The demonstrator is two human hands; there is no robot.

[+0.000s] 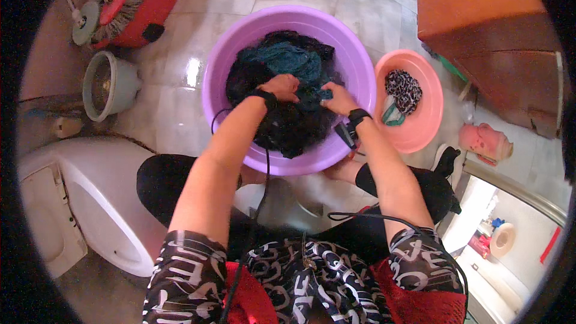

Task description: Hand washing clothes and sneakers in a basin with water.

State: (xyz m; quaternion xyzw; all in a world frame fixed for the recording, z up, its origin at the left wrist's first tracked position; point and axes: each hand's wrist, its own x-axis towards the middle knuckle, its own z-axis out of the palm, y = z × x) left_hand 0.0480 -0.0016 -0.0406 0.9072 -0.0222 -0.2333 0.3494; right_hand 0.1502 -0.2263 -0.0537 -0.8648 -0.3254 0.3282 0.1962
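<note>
A large purple plastic basin (220, 112) stands on the tiled floor, filled with dark wet-looking cloth (288, 135) and a teal cloth (288, 60). My left hand (281, 87) lies over the cloth near the middle, its fingers curled at the edge of the teal cloth; whether it grips any is not plain. At the basin's right side, my right hand (338, 99) pinches a bit of the teal cloth between thumb and fingers. Both wrists wear black straps, and a black device hangs by the right one.
Touching the purple basin on its right is a smaller pink basin (416, 130) with a patterned cloth (403, 90) inside. A grey bucket (110, 85) stands at the left, above a toilet (108, 216). Black cables run from the basin's near side and past my right arm.
</note>
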